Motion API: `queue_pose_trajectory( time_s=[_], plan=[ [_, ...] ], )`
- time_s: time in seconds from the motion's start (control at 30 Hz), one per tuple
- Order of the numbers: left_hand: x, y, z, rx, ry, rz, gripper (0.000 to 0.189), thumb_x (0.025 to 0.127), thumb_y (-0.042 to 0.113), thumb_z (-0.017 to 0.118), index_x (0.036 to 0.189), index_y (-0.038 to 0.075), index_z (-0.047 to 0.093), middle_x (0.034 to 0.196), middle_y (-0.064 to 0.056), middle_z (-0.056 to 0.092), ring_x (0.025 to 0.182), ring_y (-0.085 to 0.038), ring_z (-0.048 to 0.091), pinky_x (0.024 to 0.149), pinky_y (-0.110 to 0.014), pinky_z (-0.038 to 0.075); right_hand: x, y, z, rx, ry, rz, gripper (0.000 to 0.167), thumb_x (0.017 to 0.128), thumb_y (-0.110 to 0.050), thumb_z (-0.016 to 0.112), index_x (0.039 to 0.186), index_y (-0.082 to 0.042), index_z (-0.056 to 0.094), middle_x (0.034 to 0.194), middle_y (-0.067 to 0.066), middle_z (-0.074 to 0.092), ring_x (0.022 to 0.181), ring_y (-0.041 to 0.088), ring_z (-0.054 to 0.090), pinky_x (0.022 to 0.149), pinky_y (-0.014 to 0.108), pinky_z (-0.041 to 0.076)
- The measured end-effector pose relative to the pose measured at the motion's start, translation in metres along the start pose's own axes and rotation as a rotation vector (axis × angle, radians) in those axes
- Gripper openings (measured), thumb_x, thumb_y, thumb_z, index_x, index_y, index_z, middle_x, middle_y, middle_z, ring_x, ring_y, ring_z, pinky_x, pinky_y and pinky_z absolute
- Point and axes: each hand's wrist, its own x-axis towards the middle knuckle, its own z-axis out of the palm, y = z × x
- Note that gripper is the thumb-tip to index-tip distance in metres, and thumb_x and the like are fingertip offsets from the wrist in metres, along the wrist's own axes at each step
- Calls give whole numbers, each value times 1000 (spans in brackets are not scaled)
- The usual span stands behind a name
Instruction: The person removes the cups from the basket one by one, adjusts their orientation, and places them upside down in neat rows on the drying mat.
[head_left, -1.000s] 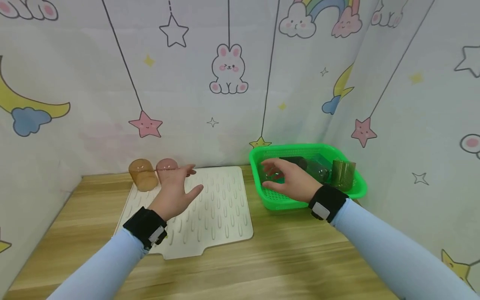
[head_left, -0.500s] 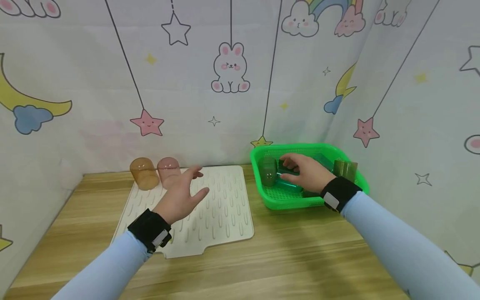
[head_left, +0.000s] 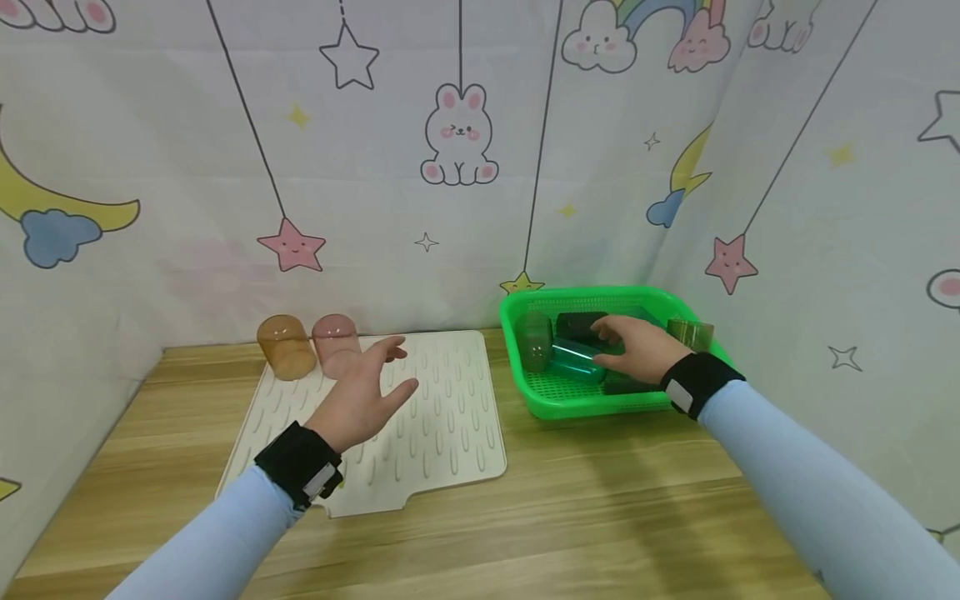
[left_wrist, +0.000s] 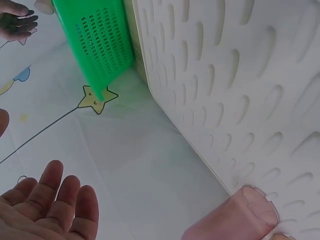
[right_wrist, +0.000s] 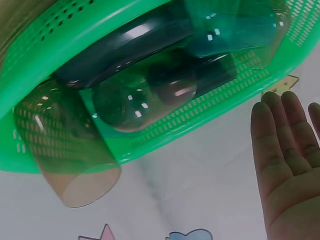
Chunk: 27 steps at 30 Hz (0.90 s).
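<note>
My left hand (head_left: 360,398) hovers over the white ribbed draining board (head_left: 450,417), fingers apart and holding nothing. Just behind it, a pink see-through cup (head_left: 335,337) and an amber cup (head_left: 288,350) stand upside down at the board's back left corner. My right hand (head_left: 639,348) is over the green basket (head_left: 570,408), its fingers loosely bent with nothing in them. Below and around it lie a teal cup (head_left: 576,360), a dark cup (head_left: 577,324), and a greyish clear cup (head_left: 534,343). An olive-brown cup (right_wrist: 70,145) leans over the basket's far right end.
The board and basket sit side by side on a wooden table (head_left: 525,517). A patterned cloth (head_left: 375,167) rises behind the table and along both sides. Another dark cup (right_wrist: 130,42) lies along one side of the basket, in the right wrist view.
My right hand has moved rightward over the basket, uncovering the greyish, dark and teal cups. My left hand has shifted slightly right, away from the pink cup, then stayed nearly still.
</note>
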Motion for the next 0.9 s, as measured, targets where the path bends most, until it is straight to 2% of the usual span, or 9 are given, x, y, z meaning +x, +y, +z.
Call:
queue_pose_trajectory(
  time_s=[0.2,0.53,0.9],
  plan=[
    [-1,1,0,-3,-5,-12,70,100,30,64,154,2,31,145,-19,55,132,-36,56,112,-56,45,2,10,3,-41,-9,6,58,97,-22,70,144,4,49,140,25,58,131,44,54,109,57,46],
    [-3,3,2,-20,-5,9,67,100,29,64,153,3,33,144,-19,56,130,-35,58,111,-55,46,11,20,11,-107,-47,53,60,96,-24,72,145,3,48,140,25,58,129,44,55,107,57,48],
    [-6,6,3,-16,-23,-2,67,100,28,65,153,3,33,146,-18,55,134,-36,55,112,-56,45,30,30,27,-179,-69,69,60,94,-27,74,144,-1,51,138,23,60,124,42,59,102,56,50]
  ],
)
